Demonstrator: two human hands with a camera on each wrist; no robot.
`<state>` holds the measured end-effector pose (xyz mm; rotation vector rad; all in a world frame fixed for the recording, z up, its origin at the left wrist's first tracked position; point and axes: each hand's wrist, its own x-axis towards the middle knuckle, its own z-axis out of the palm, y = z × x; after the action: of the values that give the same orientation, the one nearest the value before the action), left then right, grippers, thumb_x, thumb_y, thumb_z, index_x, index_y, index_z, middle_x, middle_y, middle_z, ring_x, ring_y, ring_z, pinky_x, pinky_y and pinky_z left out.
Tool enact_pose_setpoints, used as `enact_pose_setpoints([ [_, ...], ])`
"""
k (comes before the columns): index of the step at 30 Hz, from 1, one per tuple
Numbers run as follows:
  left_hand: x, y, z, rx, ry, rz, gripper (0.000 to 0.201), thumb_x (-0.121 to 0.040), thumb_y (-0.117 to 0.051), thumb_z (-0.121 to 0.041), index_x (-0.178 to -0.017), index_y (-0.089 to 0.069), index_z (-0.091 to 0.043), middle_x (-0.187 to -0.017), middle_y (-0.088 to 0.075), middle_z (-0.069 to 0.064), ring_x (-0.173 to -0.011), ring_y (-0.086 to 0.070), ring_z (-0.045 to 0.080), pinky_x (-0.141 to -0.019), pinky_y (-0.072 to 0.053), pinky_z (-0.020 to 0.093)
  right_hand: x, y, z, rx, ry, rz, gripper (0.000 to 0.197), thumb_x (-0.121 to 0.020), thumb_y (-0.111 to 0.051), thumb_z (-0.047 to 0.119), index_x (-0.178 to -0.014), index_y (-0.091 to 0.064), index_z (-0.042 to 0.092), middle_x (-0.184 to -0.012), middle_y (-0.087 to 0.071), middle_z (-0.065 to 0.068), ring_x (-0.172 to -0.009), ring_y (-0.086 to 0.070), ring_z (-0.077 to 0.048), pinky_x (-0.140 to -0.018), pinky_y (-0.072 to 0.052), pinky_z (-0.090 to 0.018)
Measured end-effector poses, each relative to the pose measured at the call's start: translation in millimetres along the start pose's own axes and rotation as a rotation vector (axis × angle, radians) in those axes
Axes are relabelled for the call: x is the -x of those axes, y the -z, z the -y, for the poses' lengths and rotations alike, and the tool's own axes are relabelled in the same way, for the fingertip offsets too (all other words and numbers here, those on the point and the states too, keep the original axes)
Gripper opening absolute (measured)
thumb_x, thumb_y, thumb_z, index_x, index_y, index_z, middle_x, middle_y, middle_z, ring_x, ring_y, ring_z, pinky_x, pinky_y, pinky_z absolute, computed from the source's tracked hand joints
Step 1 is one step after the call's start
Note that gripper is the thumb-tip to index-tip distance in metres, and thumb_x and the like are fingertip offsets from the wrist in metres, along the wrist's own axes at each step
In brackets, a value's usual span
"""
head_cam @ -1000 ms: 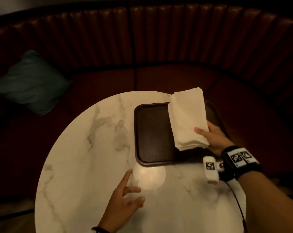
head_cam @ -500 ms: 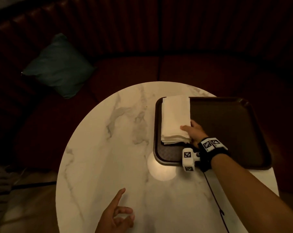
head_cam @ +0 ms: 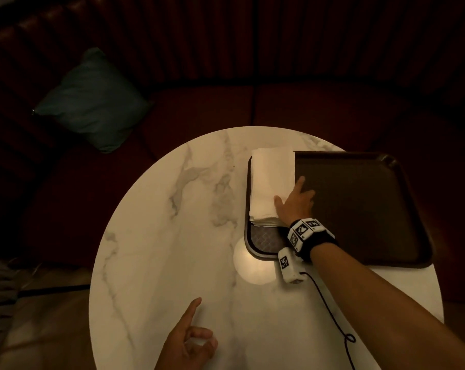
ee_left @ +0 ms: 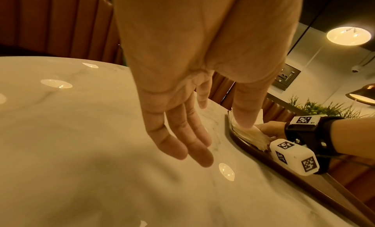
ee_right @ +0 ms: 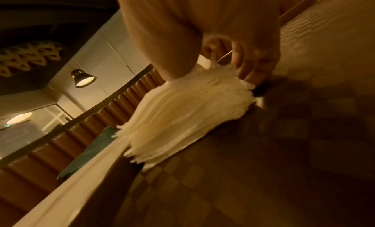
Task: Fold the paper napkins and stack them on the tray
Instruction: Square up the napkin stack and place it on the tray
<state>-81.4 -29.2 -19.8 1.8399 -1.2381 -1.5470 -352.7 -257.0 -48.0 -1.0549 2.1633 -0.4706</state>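
Note:
A thick stack of white folded napkins (head_cam: 272, 182) lies at the left end of the dark brown tray (head_cam: 359, 204); it overhangs the tray's far rim slightly. My right hand (head_cam: 295, 201) holds the stack's near right corner. In the right wrist view the thumb lies on top of the napkin stack (ee_right: 192, 111) and the fingers (ee_right: 249, 70) curl at its side, against the tray (ee_right: 263, 166). My left hand (head_cam: 191, 337) hovers over the table's near edge and holds nothing. Its index finger points forward, and in the left wrist view the fingers (ee_left: 188, 142) hang relaxed.
The round white marble table (head_cam: 159, 249) carries the tray on its right side. A curved dark red padded bench (head_cam: 226, 108) wraps around behind it, with a teal cushion (head_cam: 92, 102) at the left. A black cable (head_cam: 330, 311) runs from my right wrist across the table.
The right hand carried the napkin stack from the tray's right side to its left end and set it down. The left hand drew back towards the table's near edge.

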Motion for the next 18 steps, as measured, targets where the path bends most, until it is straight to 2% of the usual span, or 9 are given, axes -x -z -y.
enact_pose_setpoints([
  [2, 0.5, 0.9, 2.1, -0.011, -0.006, -0.025, 0.074, -0.056, -0.075, -0.022, -0.103, -0.046, -0.072, -0.081, -0.071, 0.006, -0.060, -0.064, 0.030, -0.066, -0.052, 0.017, 5.2, 1.4, -2.1, 0.086, 0.129, -0.143, 0.091, -0.086, -0.062, 0.037, -0.149, 0.002, 0.025, -0.150, -0.011, -0.020, -0.134, -0.025, -0.039, -0.103, -0.036, -0.052],
  [3, 2.1, 1.6, 0.7, -0.013, -0.003, -0.037, 0.074, -0.055, -0.075, -0.026, -0.100, -0.043, -0.074, -0.081, -0.071, 0.006, -0.059, -0.062, 0.027, -0.064, -0.051, 0.017, 6.9, 2.8, -1.1, 0.209, 0.240, -0.178, 0.086, -0.087, -0.059, 0.039, -0.148, -0.001, 0.028, -0.152, -0.008, -0.017, -0.137, -0.019, -0.038, -0.107, -0.031, -0.053],
  [5, 4.1, 2.2, 1.7, -0.019, -0.012, -0.064, 0.072, -0.051, -0.075, -0.033, -0.100, -0.042, -0.075, -0.081, -0.071, 0.007, -0.057, -0.059, 0.023, -0.063, -0.049, 0.017, 6.6, 1.8, -1.1, 0.478, 0.453, -0.133, 0.070, -0.092, -0.047, 0.040, -0.148, -0.006, 0.032, -0.157, -0.001, -0.010, -0.144, -0.004, -0.036, -0.112, -0.017, -0.057],
  [6, 4.7, 1.4, 1.6, -0.017, -0.007, -0.074, 0.072, -0.051, -0.074, -0.034, -0.099, -0.042, -0.076, -0.081, -0.071, 0.007, -0.056, -0.058, 0.022, -0.062, -0.048, 0.017, 4.3, -0.2, -2.3, 0.565, 0.500, -0.074, 0.063, -0.094, -0.042, 0.038, -0.148, -0.008, 0.033, -0.158, 0.002, -0.007, -0.145, 0.001, -0.035, -0.113, -0.012, -0.059],
  [10, 9.3, 1.9, -0.3, 0.018, 0.043, -0.097, 0.074, -0.054, -0.074, -0.025, -0.096, -0.043, -0.077, -0.077, -0.069, 0.009, -0.047, -0.050, 0.012, -0.055, -0.044, 0.016, -1.7, -4.6, -2.0, 0.625, 0.413, 0.147, 0.052, -0.098, -0.029, 0.036, -0.147, -0.013, 0.032, -0.159, 0.003, -0.003, -0.144, 0.006, -0.037, -0.112, -0.006, -0.064],
  [13, 12.0, 4.9, 2.1, -0.011, 0.041, -0.105, 0.073, -0.048, -0.074, -0.031, -0.094, -0.042, -0.078, -0.074, -0.068, 0.008, -0.041, -0.045, 0.009, -0.056, -0.044, 0.017, -2.1, 2.8, 13.4, 0.677, 0.393, 0.142, 0.055, -0.095, -0.036, 0.038, -0.146, -0.017, 0.030, -0.159, 0.000, -0.005, -0.143, 0.007, -0.040, -0.111, -0.004, -0.065],
  [16, 13.9, 7.8, 2.4, -0.003, 0.047, -0.138, 0.072, -0.039, -0.071, -0.039, -0.093, -0.043, -0.078, -0.073, -0.067, 0.007, -0.045, -0.046, 0.011, -0.059, -0.045, 0.019, -3.5, 6.3, 18.2, 0.726, 0.449, 0.095, 0.058, -0.091, -0.041, 0.043, -0.144, -0.019, 0.033, -0.158, -0.002, -0.007, -0.144, 0.006, -0.039, -0.110, -0.004, -0.064],
  [18, 19.5, 8.7, 11.5, -0.118, 0.038, -0.047, 0.071, -0.039, -0.072, -0.040, -0.092, -0.043, -0.079, -0.073, -0.067, 0.007, -0.047, -0.047, 0.012, -0.059, -0.045, 0.020, -1.0, 6.8, 15.2, 0.750, 0.431, 0.172, 0.058, -0.092, -0.039, 0.047, -0.144, -0.017, 0.037, -0.158, -0.001, -0.005, -0.144, 0.006, -0.038, -0.110, -0.004, -0.065],
])
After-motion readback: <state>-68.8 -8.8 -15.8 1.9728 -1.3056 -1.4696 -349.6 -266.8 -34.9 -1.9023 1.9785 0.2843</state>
